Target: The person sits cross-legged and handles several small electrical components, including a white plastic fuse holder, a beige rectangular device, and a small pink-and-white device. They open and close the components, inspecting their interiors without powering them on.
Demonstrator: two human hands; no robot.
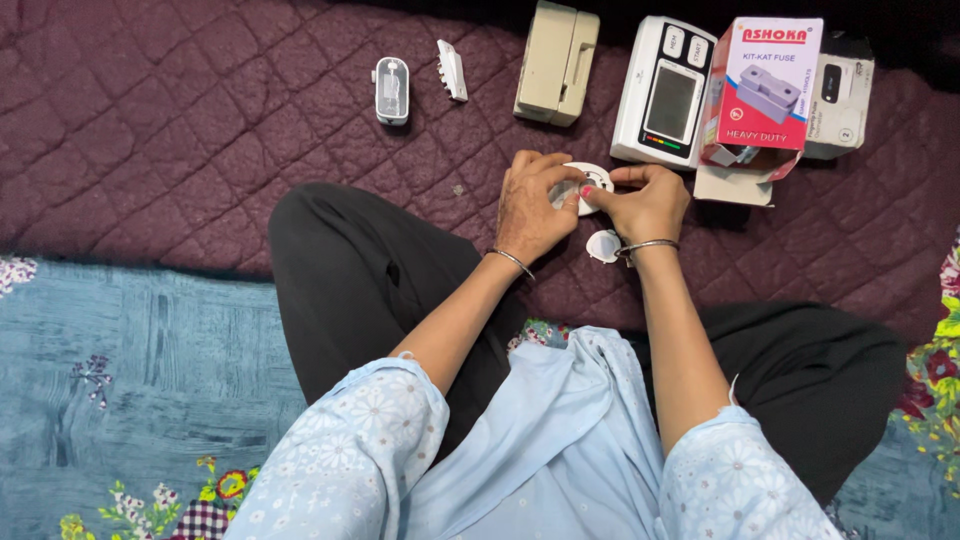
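Both hands meet over a small round white fitting [590,182], held just above the quilted maroon bedspread [180,120] in front of the person's crossed legs. The left hand [530,205] curls over the fitting's left side, its fingers [545,165] bent and closed around the rim; the right hand [645,203] grips the right side, thumb and forefinger pinching the edge. Just below the right wrist, a second small round white piece [603,245] lies on the bedspread. Beyond the hands, a white device with a grey screen [666,92] lies flat, touching a pink and white carton [765,85] that leans over a torn flap of cardboard. Behind the carton sits a white box [840,95]. To the left stand a cream-coloured block [556,62], a small white toothed part [452,70] and a grey oblong casing [391,90], well apart from the hands.
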